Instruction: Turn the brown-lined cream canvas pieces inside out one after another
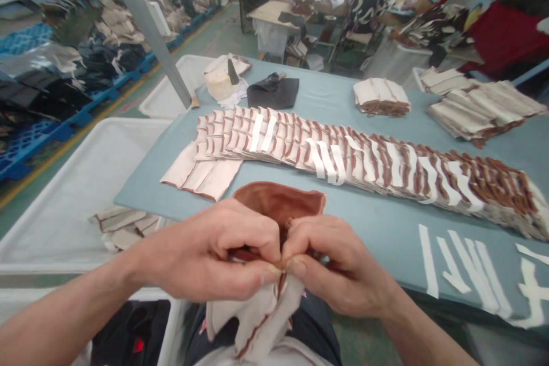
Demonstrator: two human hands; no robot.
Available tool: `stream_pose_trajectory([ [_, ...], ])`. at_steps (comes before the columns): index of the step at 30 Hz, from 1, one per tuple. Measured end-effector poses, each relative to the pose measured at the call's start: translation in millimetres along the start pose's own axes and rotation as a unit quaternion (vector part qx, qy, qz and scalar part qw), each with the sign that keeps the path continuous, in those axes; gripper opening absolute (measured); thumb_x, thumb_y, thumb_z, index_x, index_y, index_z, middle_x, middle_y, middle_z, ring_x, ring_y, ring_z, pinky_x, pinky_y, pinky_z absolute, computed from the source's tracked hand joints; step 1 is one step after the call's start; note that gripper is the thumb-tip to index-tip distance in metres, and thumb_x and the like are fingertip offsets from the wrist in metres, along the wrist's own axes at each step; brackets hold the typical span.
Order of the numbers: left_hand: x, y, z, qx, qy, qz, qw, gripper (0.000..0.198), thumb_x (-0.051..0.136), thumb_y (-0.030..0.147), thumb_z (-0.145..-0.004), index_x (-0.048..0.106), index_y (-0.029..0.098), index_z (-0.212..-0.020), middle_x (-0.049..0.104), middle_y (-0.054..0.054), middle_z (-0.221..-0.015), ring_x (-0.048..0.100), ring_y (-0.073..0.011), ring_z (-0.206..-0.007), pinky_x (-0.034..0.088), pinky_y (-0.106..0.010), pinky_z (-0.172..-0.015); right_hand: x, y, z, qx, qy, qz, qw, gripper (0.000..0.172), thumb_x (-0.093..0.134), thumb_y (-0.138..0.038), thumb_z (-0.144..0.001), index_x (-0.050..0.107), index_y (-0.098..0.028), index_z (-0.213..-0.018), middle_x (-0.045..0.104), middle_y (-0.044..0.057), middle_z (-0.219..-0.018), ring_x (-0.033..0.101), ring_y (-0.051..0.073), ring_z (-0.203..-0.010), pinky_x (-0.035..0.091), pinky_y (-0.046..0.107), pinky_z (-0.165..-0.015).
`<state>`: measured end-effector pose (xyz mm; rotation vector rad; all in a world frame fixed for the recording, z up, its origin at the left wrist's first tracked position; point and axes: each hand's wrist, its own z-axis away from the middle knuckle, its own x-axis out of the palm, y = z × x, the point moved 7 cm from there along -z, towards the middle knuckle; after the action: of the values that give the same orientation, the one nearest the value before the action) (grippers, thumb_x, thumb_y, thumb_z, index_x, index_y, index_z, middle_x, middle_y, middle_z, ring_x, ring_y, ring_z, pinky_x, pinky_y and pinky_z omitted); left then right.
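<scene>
Both closed tight: left hand (214, 257) and right hand (338, 271) pinch the cloth piece (278, 203) | held just in front of the desk (386, 229) | looks soft, light, floppy; best gripped at its seam edge.

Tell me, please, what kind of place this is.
Probably a sewing or garment workshop. A long row of cut fabric pieces lies on the blue table, racks at the left are piled with cloth, and the left hand and right hand pinch a brown fabric piece.
</scene>
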<state>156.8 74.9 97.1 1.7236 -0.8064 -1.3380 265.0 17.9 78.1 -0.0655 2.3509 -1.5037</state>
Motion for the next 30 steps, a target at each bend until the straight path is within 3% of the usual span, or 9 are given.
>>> stream_pose_trajectory([
  [4,10.2,-7,-4,0.041,0.066,0.233,0.969,0.031,0.066,0.024,-0.093,0.05,0.018,-0.067,0.049,0.004,-0.062,0.04,-0.0083,-0.053,0.032,-0.022,-0.051,15,21,3,0.082,0.041,-0.221,0.971,0.043,0.059,-0.055,-0.1,0.056,-0.021,-0.074,0.048,-0.004,-0.059,0.043,0.012,-0.052,0.036,0.026,-0.052],
  [7,14.5,-27,-7,0.047,0.135,0.33,0.933,0.044,0.07,0.046,-0.092,0.051,0.017,-0.066,0.046,0.004,-0.06,0.035,-0.0082,-0.051,0.031,-0.023,-0.05,17,34,5,0.109,0.09,-0.26,0.955,0.045,0.063,-0.058,-0.096,0.054,-0.021,-0.073,0.045,-0.004,-0.059,0.036,0.01,-0.051,0.029,0.025,-0.049],
  [9,16.3,-41,-7,0.017,0.161,0.336,0.928,0.047,0.072,0.053,-0.089,0.052,0.017,-0.067,0.046,0.003,-0.062,0.037,-0.0091,-0.054,0.031,-0.023,-0.052,12,38,5,0.116,0.105,-0.244,0.957,0.044,0.06,-0.057,-0.098,0.052,-0.021,-0.074,0.046,-0.004,-0.061,0.035,0.01,-0.052,0.029,0.024,-0.049],
  [14,4.5,-45,0,-0.01,0.129,0.232,0.964,0.044,0.065,0.05,-0.095,0.054,0.016,-0.07,0.047,0.003,-0.064,0.038,-0.0096,-0.057,0.03,-0.023,-0.055,-6,16,-4,0.075,0.043,-0.022,0.996,0.03,0.044,-0.036,-0.108,0.059,-0.02,-0.086,0.053,-0.003,-0.068,0.047,0.012,-0.06,0.038,0.024,-0.059],
  [17,-9.2,-38,4,-0.015,0.095,0.118,0.988,0.046,0.061,0.051,-0.099,0.057,0.015,-0.071,0.051,0.002,-0.065,0.042,-0.01,-0.059,0.031,-0.024,-0.056,-12,-1,-8,0.03,0.006,0.118,0.993,0.023,0.043,-0.022,-0.106,0.062,-0.02,-0.095,0.064,-0.001,-0.077,0.058,0.013,-0.071,0.042,0.026,-0.07],
  [20,-18.2,-39,7,-0.044,0.057,0.083,0.994,0.058,0.065,0.066,-0.09,0.052,0.016,-0.066,0.045,0.005,-0.059,0.037,-0.0094,-0.056,0.027,-0.024,-0.053,-14,-8,-10,0.002,-0.014,0.188,0.982,0.021,0.044,-0.016,-0.106,0.063,-0.021,-0.099,0.07,0.001,-0.084,0.063,0.014,-0.077,0.043,0.026,-0.076],
  [23,-23.6,-36,6,-0.042,0.032,0.066,0.996,0.068,0.047,0.079,-0.092,0.055,0.015,-0.07,0.048,0.003,-0.064,0.041,-0.0112,-0.059,0.031,-0.025,-0.057,-15,-7,-11,-0.001,-0.022,0.21,0.977,0.02,0.044,-0.016,-0.107,0.063,-0.021,-0.099,0.07,0.0,-0.083,0.063,0.014,-0.076,0.042,0.025,-0.075],
  [26,-26.2,-25,1,-0.032,0.022,0.004,0.999,0.066,0.029,0.068,-0.104,0.056,0.015,-0.075,0.048,0.002,-0.069,0.044,-0.012,-0.063,0.034,-0.025,-0.061,-14,-5,-12,0.001,-0.027,0.23,0.973,0.019,0.045,-0.017,-0.107,0.062,-0.021,-0.099,0.069,0.0,-0.082,0.062,0.014,-0.074,0.041,0.026,-0.073],
  [30,-21.7,-13,-8,-0.053,-0.001,-0.088,0.995,0.042,0.048,0.038,-0.105,0.046,0.018,-0.069,0.036,0.007,-0.062,0.036,-0.0091,-0.057,0.027,-0.025,-0.056,-12,-9,-14,0.001,-0.035,0.253,0.967,0.021,0.044,-0.018,-0.107,0.062,-0.02,-0.095,0.067,0.0,-0.079,0.059,0.014,-0.069,0.039,0.027,-0.069],
])
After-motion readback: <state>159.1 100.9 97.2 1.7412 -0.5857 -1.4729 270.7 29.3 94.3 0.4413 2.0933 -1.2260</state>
